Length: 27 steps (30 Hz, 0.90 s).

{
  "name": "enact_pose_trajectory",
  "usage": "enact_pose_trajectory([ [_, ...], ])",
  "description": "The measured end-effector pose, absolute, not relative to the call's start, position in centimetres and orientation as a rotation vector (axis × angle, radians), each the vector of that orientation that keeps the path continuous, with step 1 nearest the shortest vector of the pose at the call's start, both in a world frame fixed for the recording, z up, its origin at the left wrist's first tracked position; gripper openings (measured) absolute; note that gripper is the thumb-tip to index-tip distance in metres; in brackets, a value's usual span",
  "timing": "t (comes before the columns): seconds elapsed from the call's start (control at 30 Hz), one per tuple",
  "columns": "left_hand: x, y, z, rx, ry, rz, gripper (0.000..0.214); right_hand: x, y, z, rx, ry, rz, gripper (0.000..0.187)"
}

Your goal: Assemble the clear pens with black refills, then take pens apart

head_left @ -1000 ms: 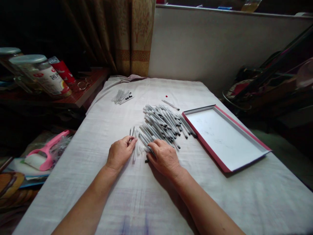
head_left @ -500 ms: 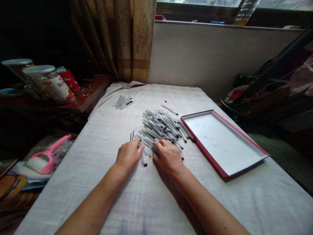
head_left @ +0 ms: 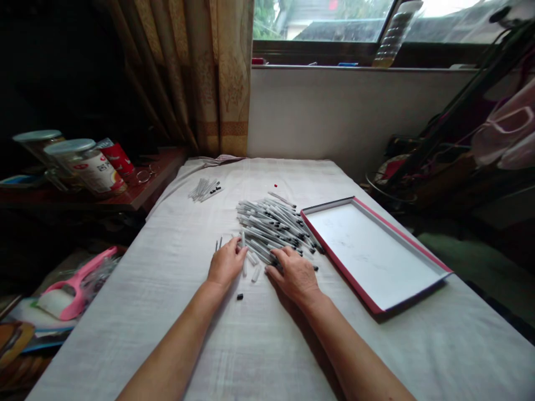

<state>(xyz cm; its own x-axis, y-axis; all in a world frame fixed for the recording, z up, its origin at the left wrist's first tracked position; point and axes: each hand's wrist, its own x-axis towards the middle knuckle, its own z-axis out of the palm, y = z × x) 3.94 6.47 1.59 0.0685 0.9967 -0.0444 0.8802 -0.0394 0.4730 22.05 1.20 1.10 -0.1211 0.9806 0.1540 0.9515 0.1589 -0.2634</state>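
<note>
A heap of clear-barrelled pens with black ends (head_left: 273, 220) lies on the white cloth. At its near left edge my left hand (head_left: 225, 264) is closed, thumb and fingers at an upright-looking pen barrel (head_left: 244, 250). Two thin dark-tipped pieces (head_left: 218, 243) stick out beyond its fingers. My right hand (head_left: 296, 273) bends over the near right edge of the heap, its thumb and fingers curled around pen ends; the exact grip is partly hidden. Between my hands are short clear caps (head_left: 256, 273), and nearer to me a small black plug (head_left: 239, 297).
A shallow red-edged box lid (head_left: 371, 256) lies on the right. A smaller group of pen parts (head_left: 204, 190) is at the far left, with a tiny red piece (head_left: 276, 185) farther back. Jars (head_left: 90, 170) stand on a side table (head_left: 163, 167).
The black-ended piece below my left hand no longer lines up with the barrel; a black plug lies loose on the cloth. My right hand has shifted slightly. The camera view has tilted up.
</note>
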Motion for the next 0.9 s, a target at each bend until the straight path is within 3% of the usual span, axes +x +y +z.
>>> enact_pose_trajectory([
  [0.27,1.7,4.3,0.8,1.924,1.737,0.585,0.036,23.8,-0.1,1.3,-1.874,-2.042,0.308,0.019],
  [0.5,0.7,2.2,-0.8,2.010,1.567,0.950,0.032,24.4,0.4,-0.1,-1.584,-1.801,0.423,0.021],
  [0.63,1.1,1.7,-0.4,2.349,1.500,1.186,0.032,24.1,0.3,0.0,-1.348,-1.734,0.577,0.020],
  [0.8,1.5,1.5,0.5,2.684,1.363,0.999,0.026,23.4,0.1,0.4,-1.250,-1.548,0.865,0.014],
  [0.9,1.4,1.3,0.5,2.668,1.281,0.955,0.019,23.3,0.2,0.5,-1.256,-1.281,1.103,0.021],
])
